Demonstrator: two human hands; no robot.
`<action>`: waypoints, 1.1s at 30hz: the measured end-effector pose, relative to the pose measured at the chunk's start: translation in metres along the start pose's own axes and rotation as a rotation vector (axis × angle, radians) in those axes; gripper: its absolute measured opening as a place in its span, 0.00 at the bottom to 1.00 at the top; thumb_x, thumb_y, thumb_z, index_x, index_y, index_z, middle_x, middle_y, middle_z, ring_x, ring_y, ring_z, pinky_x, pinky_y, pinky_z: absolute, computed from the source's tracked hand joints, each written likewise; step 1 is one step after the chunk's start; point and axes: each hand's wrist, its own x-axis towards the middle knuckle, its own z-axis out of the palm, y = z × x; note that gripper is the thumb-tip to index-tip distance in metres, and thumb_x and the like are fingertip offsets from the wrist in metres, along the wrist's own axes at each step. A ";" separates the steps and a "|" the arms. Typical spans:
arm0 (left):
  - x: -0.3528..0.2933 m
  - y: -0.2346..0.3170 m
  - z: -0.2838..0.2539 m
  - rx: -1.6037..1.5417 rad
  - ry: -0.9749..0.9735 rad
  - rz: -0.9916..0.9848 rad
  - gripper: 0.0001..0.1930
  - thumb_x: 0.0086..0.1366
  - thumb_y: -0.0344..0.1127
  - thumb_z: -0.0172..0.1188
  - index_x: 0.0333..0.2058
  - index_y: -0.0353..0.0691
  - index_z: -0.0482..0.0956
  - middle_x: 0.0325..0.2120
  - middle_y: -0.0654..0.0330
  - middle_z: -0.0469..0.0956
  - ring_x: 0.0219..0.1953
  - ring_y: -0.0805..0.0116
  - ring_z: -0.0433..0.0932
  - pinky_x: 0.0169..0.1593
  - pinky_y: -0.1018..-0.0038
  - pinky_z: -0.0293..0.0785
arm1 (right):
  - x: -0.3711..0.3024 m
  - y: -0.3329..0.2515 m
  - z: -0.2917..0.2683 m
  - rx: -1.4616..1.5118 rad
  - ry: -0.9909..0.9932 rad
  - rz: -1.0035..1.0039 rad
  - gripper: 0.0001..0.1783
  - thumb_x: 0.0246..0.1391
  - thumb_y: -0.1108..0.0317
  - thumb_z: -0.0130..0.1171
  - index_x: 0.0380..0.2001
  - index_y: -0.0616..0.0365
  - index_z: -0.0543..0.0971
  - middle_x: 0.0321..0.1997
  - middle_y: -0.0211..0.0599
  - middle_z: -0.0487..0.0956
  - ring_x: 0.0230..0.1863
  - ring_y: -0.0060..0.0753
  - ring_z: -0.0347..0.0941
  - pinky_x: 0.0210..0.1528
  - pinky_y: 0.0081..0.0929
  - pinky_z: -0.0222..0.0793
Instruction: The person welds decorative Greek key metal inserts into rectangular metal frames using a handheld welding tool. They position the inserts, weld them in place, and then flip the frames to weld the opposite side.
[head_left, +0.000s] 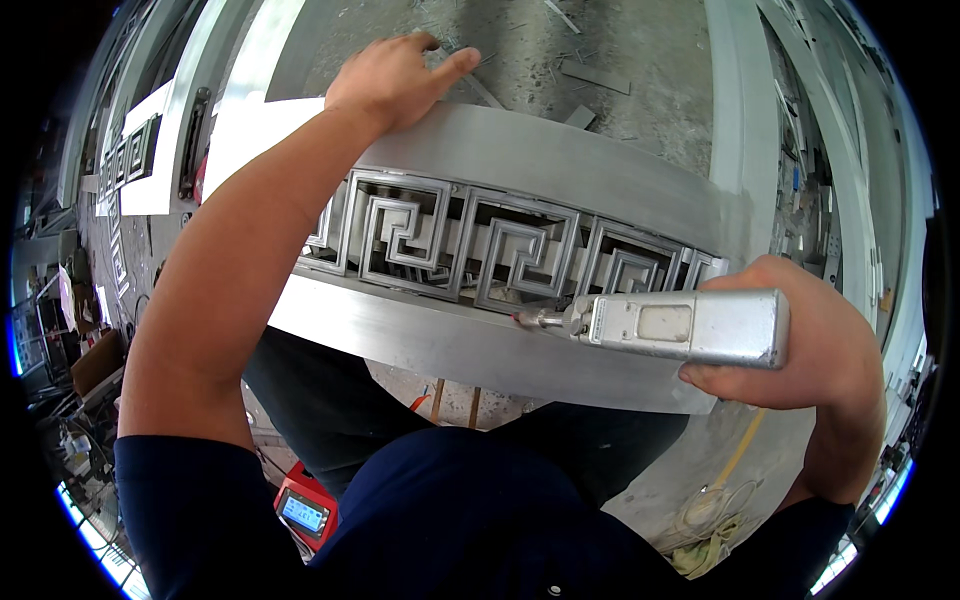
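Observation:
My right hand (810,330) is closed around a silver handheld welding gun (660,325) with a boxy metal body. Its narrow nozzle points left, and a small red glow shows at the tip. That tip is at the near edge of a key-pattern metal grille (520,245), where it meets the near band of a flat metal panel (450,345). The panel lies across my thighs. At its far edge rests my left hand (385,80), with thumb and index finger apart and nothing visible in it; the other fingers are partly hidden.
A red box with a lit screen (305,512) stands at lower left. Metal offcuts (595,77) lie on the concrete floor beyond the panel. Long metal profiles (745,120) run along the right. Another key-pattern piece (130,155) lies at left. A coiled hose (715,515) sits lower right.

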 end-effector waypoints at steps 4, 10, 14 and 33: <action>-0.001 0.004 -0.003 -0.002 -0.019 -0.020 0.45 0.66 0.76 0.41 0.66 0.44 0.70 0.65 0.55 0.71 0.69 0.58 0.66 0.70 0.59 0.63 | 0.001 -0.002 0.001 0.013 0.022 0.067 0.19 0.42 0.63 0.76 0.36 0.63 0.85 0.29 0.39 0.85 0.32 0.31 0.83 0.38 0.27 0.75; 0.001 -0.001 0.002 -0.034 0.018 -0.009 0.47 0.65 0.78 0.42 0.64 0.42 0.72 0.63 0.52 0.73 0.66 0.54 0.70 0.68 0.59 0.65 | 0.001 -0.004 -0.002 0.030 -0.023 0.205 0.34 0.37 0.54 0.79 0.45 0.63 0.81 0.39 0.44 0.83 0.41 0.40 0.82 0.45 0.33 0.76; 0.001 -0.003 0.006 -0.037 0.066 0.012 0.47 0.64 0.79 0.43 0.63 0.41 0.73 0.61 0.50 0.75 0.64 0.52 0.72 0.67 0.59 0.67 | 0.000 -0.010 -0.004 0.008 0.002 0.234 0.37 0.36 0.48 0.78 0.46 0.63 0.81 0.41 0.47 0.81 0.42 0.45 0.81 0.46 0.35 0.77; 0.000 0.002 -0.003 -0.012 -0.041 -0.024 0.48 0.65 0.79 0.39 0.66 0.43 0.70 0.65 0.54 0.71 0.70 0.57 0.65 0.70 0.59 0.63 | -0.006 -0.007 -0.007 -0.011 -0.016 0.199 0.31 0.39 0.66 0.81 0.45 0.65 0.77 0.37 0.42 0.84 0.39 0.31 0.83 0.41 0.31 0.76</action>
